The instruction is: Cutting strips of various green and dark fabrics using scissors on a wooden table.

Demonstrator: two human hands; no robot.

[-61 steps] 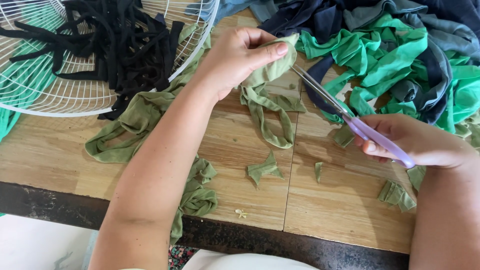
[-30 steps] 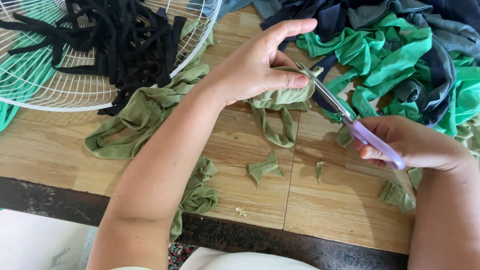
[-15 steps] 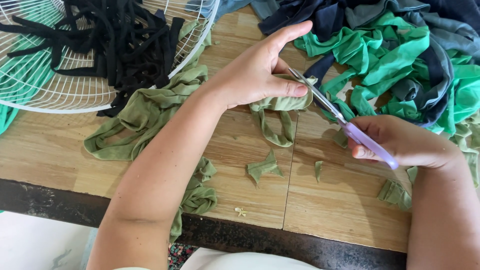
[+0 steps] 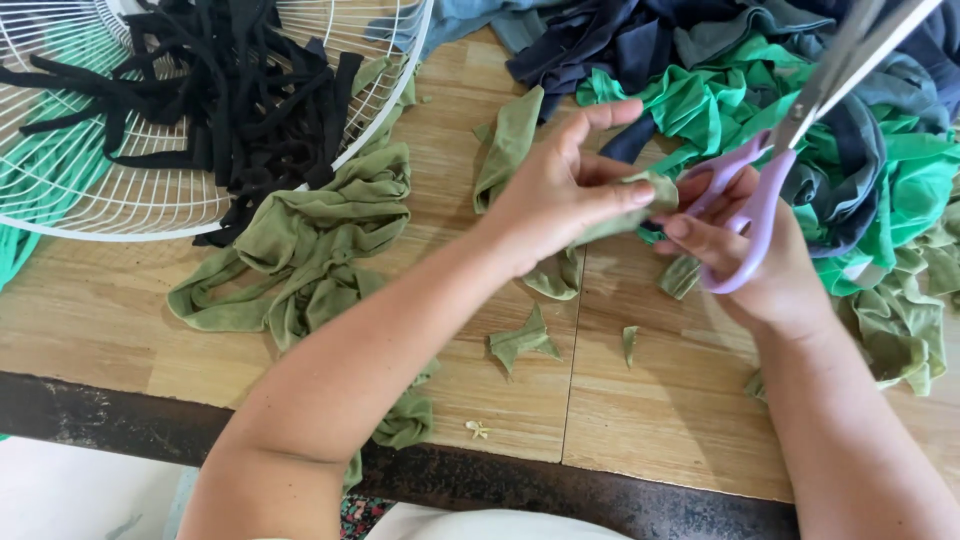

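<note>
My left hand [image 4: 565, 190] pinches an olive green strip of cloth [image 4: 640, 200] between thumb and fingers above the wooden table [image 4: 120, 320]. My right hand [image 4: 755, 265] grips lilac-handled scissors [image 4: 775, 165], whose blades point up and away toward the top right. The fingertips of both hands meet at the strip. More of the olive strip [image 4: 510, 140] hangs behind my left hand, and a long bunched olive strip [image 4: 310, 240] lies to the left.
A white wire fan guard [image 4: 200, 110] at the top left holds several black cloth strips [image 4: 220, 90]. A heap of bright green and dark blue cloth [image 4: 760, 90] fills the top right. Small olive scraps [image 4: 520, 340] lie near the table's dark front edge [image 4: 500, 490].
The scissors have left the cloth and swung upward, blades now pointing away. My right hand has moved up to meet my left hand at the olive strip, which is lifted off the table.
</note>
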